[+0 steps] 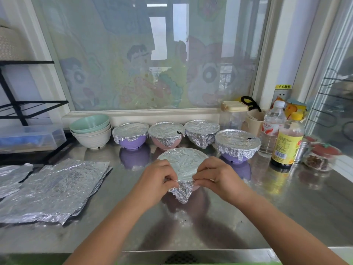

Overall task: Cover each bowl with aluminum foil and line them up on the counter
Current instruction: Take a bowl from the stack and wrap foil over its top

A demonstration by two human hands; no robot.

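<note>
- The steel counter (267, 217) runs below a window (152, 54) that has cartoon film on the glass.
- A pile of foil sheets (53, 188) lies flat on the left of the counter, well apart from the bowls.
- Four foil-covered bowls stand in a row at the back, near the sill: a purple bowl (131, 136), a pink bowl (165, 138), a fully wrapped bowl (202, 132) whose colour is hidden, and a second purple bowl (237, 148) set slightly forward at the right end.
- A stack of bare bowls (91, 132), green on top, sits just beside the row's left end.
- The front bowl (183, 163) stands mid-counter in front of the row. Foil is stretched over its top, and a sliver of pink wall shows below.
- The left hand (154, 180) and right hand (219, 178) each pinch the foil at the bowl's near rim, with a crumpled corner hanging between them.
- A clear bottle (272, 129) and a dark sauce bottle (288, 142) stand to the right of the row.
</note>
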